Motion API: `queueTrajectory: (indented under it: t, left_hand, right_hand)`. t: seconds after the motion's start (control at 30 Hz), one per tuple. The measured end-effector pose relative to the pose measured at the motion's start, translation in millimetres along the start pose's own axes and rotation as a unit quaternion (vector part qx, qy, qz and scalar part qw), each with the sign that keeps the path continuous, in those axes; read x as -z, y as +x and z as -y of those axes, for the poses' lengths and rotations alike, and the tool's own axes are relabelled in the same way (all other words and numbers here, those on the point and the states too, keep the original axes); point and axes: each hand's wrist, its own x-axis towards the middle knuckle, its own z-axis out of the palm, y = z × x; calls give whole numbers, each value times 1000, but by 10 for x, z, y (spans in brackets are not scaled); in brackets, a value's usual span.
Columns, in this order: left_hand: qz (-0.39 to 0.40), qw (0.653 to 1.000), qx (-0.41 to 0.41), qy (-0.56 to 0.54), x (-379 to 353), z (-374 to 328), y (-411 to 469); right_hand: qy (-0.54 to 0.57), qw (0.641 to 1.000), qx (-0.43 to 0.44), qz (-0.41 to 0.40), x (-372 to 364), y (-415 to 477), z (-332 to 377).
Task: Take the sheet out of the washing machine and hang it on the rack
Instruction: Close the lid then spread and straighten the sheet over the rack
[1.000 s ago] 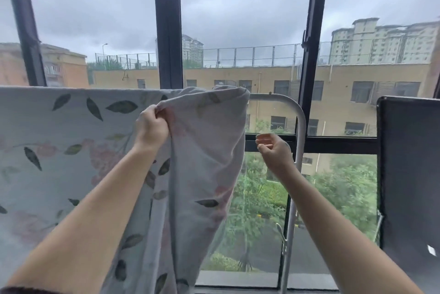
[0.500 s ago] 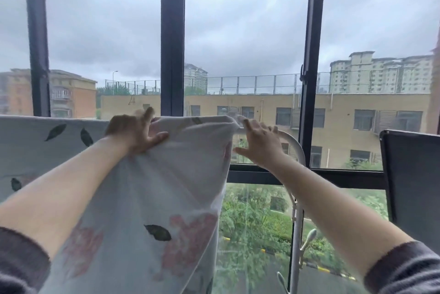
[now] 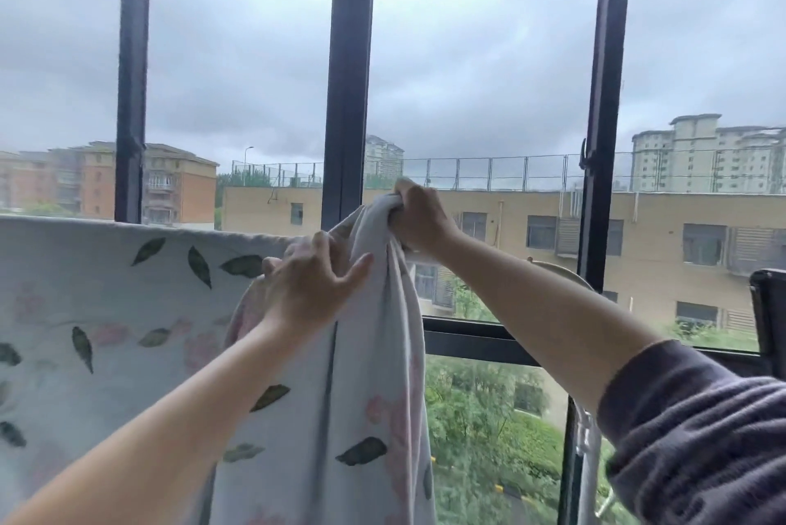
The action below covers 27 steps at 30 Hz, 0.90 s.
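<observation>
Head view: at a tall window under grey sky, a person works the last end of a leaf-printed sheet (image 3: 106,303) along a rack (image 3: 565,273). Most of the sheet already hangs flat over the bar to the left of the fingers; the free end is bunched and lifted clear. The right hand (image 3: 419,218) has its fingers clenched around the gathered corner, held above the bar. The left hand (image 3: 312,282), just below and to the left, presses on the fold with fingers spread. Only the bare curved end of the rack shows, below and to the right of the right hand.

The step in hand appears to be the final spreading; the washing machine is out of view. The next move likely calls for drawing the bunch rightward over the bare end and smoothing it down.

Half a second ago both hands lay flat on top of the draped cloth; since then the right hand has closed on it and risen.
</observation>
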Motion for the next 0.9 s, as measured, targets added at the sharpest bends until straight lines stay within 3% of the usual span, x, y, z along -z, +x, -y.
queueTrajectory:
  t: [0.13, 0.23, 0.3, 0.37, 0.47, 0.57, 0.67, 0.73, 0.8, 0.9]
  left_hand:
    - [93, 992, 81, 10, -71, -68, 5]
    - [78, 977, 141, -139, -36, 141, 198]
    - [46, 969, 168, -173, 121, 306, 391]
    - [-2, 976, 164, -142, 317, 407, 620]
    - [-68, 990, 112, -43, 581, 447, 945]
    - [-77, 994, 58, 53, 768, 501, 1129]
    - [-53, 990, 31, 128, 860, 681, 1179]
    - [-42, 984, -16, 170, 884, 853, 1195]
    - [-35, 977, -57, 204, 893, 1054, 1221]
    - [-48, 976, -68, 202, 1010, 1485, 1371]
  right_hand:
    - [66, 998, -12, -19, -116, 152, 186]
    - [91, 996, 9, -1, -186, 219, 178]
    - [45, 995, 60, 62, -184, 256, 82]
    - [6, 985, 98, 140, -179, 291, 29]
    - [-40, 963, 86, 253, -155, 409, 61]
    - [-65, 938, 55, 335, -174, 545, 0]
    - [-16, 929, 21, 370, -368, 588, -108]
    - [-32, 949, 44, 309, -507, 674, -72]
    - [-84, 970, 113, 196, -543, 859, 16]
    - [-227, 948, 224, 7, -565, 1255, 239]
